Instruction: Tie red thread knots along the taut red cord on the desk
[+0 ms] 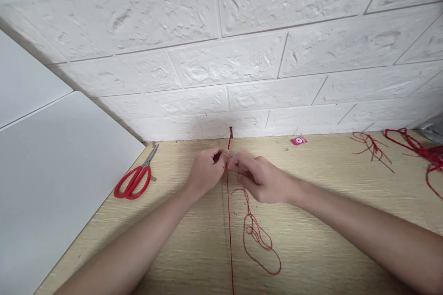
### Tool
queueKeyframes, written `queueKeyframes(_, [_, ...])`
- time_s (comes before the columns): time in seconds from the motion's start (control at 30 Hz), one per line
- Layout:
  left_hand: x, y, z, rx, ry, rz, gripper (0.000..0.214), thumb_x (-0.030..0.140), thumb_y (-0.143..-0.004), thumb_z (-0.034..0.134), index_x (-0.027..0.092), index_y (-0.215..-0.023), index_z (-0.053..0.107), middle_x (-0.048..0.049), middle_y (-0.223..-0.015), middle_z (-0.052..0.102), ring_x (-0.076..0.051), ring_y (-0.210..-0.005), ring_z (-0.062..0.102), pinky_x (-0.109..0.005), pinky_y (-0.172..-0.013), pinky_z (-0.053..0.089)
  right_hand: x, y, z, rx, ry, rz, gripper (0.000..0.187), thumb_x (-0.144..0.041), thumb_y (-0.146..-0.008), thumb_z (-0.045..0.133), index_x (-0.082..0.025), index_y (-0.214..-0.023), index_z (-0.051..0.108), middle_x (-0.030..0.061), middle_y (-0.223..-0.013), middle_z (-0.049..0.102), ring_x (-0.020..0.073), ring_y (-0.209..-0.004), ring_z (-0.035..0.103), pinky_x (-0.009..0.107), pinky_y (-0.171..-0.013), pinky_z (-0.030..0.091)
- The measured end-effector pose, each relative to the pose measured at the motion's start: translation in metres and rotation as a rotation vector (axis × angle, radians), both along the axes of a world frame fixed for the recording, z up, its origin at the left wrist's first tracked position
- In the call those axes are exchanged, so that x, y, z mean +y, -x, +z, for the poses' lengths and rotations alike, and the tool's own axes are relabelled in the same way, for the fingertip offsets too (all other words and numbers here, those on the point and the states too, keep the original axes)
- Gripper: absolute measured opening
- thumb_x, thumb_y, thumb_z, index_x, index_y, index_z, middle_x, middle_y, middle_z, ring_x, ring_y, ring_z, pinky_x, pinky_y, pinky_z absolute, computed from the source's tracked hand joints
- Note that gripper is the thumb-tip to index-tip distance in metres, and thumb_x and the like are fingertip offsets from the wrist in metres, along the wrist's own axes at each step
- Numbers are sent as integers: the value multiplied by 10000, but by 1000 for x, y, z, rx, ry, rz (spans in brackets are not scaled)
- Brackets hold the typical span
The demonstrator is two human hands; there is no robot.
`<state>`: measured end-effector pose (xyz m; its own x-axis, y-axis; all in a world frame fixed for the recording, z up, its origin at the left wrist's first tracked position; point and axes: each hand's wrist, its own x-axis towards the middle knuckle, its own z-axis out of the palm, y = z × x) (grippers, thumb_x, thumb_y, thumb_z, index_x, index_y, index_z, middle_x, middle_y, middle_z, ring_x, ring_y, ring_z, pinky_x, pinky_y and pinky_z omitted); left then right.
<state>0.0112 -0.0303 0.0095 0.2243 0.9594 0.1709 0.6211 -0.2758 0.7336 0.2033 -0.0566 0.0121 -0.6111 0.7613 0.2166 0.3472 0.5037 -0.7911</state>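
Observation:
A red braided cord (230,140) runs from a dark hook-like spot (230,128) low on the wall down to my fingers. My left hand (208,169) pinches the cord at the lower end of its knotted part. Below it, a single taut red strand (229,230) stretches toward me and out of the bottom of the view. Right beside it, my right hand (260,176) is closed on a thin red thread. That thread's slack lies in loose loops (265,249) on the table under the right hand. The exact fingertip contact is partly hidden.
Red-handled scissors (134,179) lie at the left, blades toward the wall. A small pink packet (298,140) rests near the wall. Red thread scraps (374,147) and a bundle of red cord (422,150) are at the right. A white panel (79,161) borders the left side.

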Motion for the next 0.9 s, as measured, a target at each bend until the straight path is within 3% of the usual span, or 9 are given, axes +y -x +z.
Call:
queueKeyframes(0.13, [1,1,0,-7,8,32,335,329,-916,516,168,-629,581,24,-581,531,-118,-576,463,-270,-578,319,4,1,-5,20,-40,-71,314,-96,-860,508,-203,-1154,526,-56,-638,571,119,-537,480,246,-544,327])
queueKeyframes(0.27, [3,2,0,6,8,55,371,372,-917,528,172,-607,565,24,-561,522,-121,-561,465,-277,-572,313,8,2,-11,-7,-76,-161,83,-153,-886,532,-202,-890,599,-27,-643,588,110,-531,469,249,-541,321])
queueKeyframes(0.37, [4,2,1,40,13,45,389,380,-927,513,175,-597,536,31,-544,484,-119,-550,441,-278,-564,294,8,3,-10,-50,-156,-182,112,-130,-854,529,-195,-768,559,-25,-612,524,112,-539,425,255,-546,305])
queueKeyframes(0.6, [4,1,1,157,-55,-43,370,334,-940,488,175,-608,455,41,-564,432,-111,-568,409,-278,-581,270,9,1,-11,-136,-355,-114,181,-80,-689,508,-218,-688,391,3,-695,471,151,-657,416,284,-628,349])
queueKeyframes(0.77, [5,2,-1,193,-85,-79,376,347,-974,445,181,-637,449,38,-583,447,-119,-585,428,-281,-595,271,11,-1,-10,-184,-460,-42,152,-104,-701,510,-218,-708,409,11,-716,484,165,-682,410,301,-658,362])
queueKeyframes(0.9, [6,3,-2,200,-94,-105,422,387,-1005,405,180,-637,432,28,-606,462,-124,-609,441,-283,-613,289,12,-4,-10,-170,-452,4,118,-111,-740,499,-210,-737,434,18,-762,510,162,-706,434,294,-676,368])
